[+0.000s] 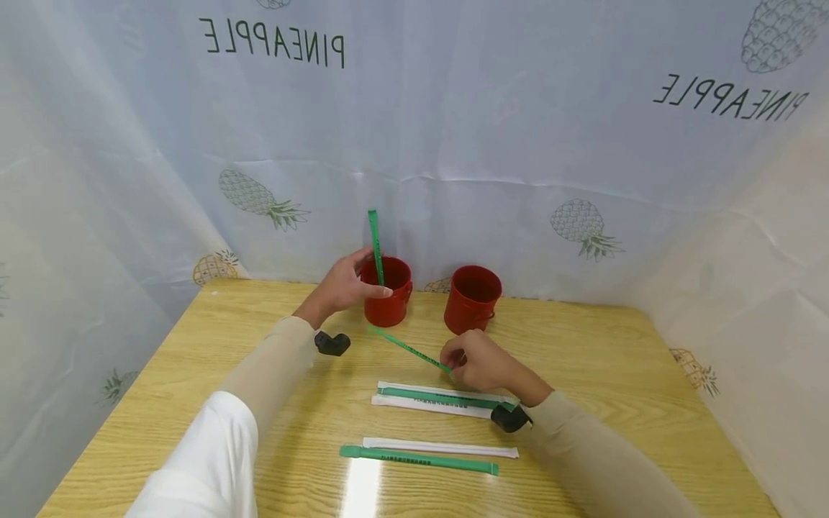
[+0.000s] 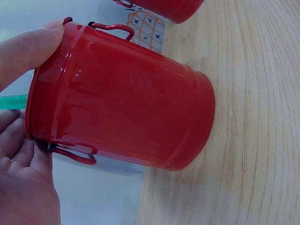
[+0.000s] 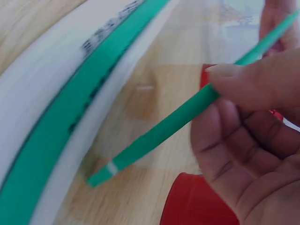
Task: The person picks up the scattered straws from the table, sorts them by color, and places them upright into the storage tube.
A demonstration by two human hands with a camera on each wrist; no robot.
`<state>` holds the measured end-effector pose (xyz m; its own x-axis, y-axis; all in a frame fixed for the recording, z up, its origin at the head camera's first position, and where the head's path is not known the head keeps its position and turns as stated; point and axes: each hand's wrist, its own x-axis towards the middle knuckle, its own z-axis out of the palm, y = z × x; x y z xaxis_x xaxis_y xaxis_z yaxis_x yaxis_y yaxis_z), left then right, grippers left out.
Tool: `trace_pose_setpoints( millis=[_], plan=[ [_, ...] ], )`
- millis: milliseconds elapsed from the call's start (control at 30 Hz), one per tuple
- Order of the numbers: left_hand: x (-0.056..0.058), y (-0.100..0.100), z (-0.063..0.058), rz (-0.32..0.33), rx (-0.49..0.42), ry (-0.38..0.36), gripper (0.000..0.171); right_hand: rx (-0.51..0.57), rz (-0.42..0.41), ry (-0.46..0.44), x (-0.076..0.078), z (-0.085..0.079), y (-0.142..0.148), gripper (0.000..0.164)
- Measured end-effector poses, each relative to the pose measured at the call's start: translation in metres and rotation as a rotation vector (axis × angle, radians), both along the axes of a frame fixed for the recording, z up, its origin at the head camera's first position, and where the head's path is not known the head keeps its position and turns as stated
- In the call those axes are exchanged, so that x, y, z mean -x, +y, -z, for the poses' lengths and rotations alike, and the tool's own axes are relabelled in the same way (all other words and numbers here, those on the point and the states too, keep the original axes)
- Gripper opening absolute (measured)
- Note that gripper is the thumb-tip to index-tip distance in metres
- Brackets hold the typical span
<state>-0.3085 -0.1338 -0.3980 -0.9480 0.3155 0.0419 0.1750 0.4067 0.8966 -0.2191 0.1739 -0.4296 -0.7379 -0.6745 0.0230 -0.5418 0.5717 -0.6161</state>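
Observation:
My left hand (image 1: 346, 286) holds the left red bucket (image 1: 386, 311) at its rim, thumb at the front and fingers round the far side. The bucket stands upright on the table, and a green paper-wrapped straw (image 1: 375, 241) stands up out of it. In the left wrist view the thumb overlaps the rim of that bucket (image 2: 126, 93). Between thumb and fingers my right hand (image 1: 482, 363) pinches another green wrapped straw (image 1: 414, 352), whose far end points toward the left bucket. The right wrist view shows this straw (image 3: 159, 132) crossing under the thumb.
A second red bucket (image 1: 468, 316) stands to the right. Below the right hand lie a green wrapped straw (image 1: 427, 395) and white ones beside it. Nearer the front, a white straw (image 1: 440, 447) and a green straw (image 1: 417, 459) lie side by side. A pineapple-print curtain (image 1: 414, 144) backs the table.

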Motion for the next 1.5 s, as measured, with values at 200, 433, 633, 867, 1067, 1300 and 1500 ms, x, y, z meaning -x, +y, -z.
trace_pose_setpoints(
  millis=[200,433,633,867,1067,1300,1500],
  plan=[
    [0.000,-0.002,-0.001,0.011,0.006,0.008,0.099,0.224,0.067,-0.061,0.002,-0.009,-0.002,0.016],
    [0.001,-0.002,0.000,0.003,0.009,-0.008,0.101,0.437,0.139,-0.072,0.005,-0.027,-0.015,0.014],
    [0.001,-0.003,0.001,-0.007,0.014,-0.014,0.101,0.539,0.188,-0.066,0.016,-0.044,-0.031,0.014],
    [0.002,-0.001,0.001,0.012,-0.006,0.014,0.091,0.605,0.240,-0.091,0.033,-0.059,-0.050,0.010],
    [0.002,-0.001,0.001,0.020,-0.035,0.003,0.091,0.677,0.253,-0.123,0.048,-0.065,-0.062,0.010],
    [0.003,-0.002,0.005,0.027,-0.046,0.003,0.095,0.709,0.287,-0.130,0.062,-0.072,-0.074,0.011],
    [0.005,-0.003,0.006,0.016,-0.029,0.006,0.096,0.700,0.341,-0.091,0.079,-0.077,-0.083,0.015]
  ],
)
